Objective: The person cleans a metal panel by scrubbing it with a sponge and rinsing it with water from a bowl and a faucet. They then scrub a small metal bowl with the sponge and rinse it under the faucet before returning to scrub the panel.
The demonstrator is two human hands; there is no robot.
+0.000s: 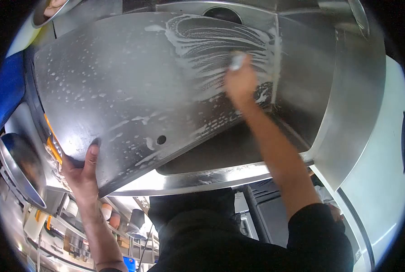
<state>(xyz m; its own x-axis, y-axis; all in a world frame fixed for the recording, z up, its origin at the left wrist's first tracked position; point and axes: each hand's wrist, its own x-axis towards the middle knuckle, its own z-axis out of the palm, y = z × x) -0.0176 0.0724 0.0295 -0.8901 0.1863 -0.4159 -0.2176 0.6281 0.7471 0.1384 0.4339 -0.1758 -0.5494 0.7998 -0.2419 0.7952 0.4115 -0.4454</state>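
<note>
A large stainless steel sheet pan (121, 90) stands tilted in a steel sink (347, 99), its face flecked with soap drops. My left hand (82, 170) grips its near left edge, thumb on the metal face. My right hand (241, 81) reaches to the far right part of the pan and is closed on a small grey scrubbing pad (236, 61). White curved suds streaks (211, 41) surround that hand. A small round hole (161, 139) shows in the pan near its lower edge.
The sink's front rim (198, 179) runs across below the pan. A yellow sponge (53, 152) lies at the left beside a metal bowl (21, 167). Shelves with containers (112, 217) sit lower left. A white wall (384, 181) is at the right.
</note>
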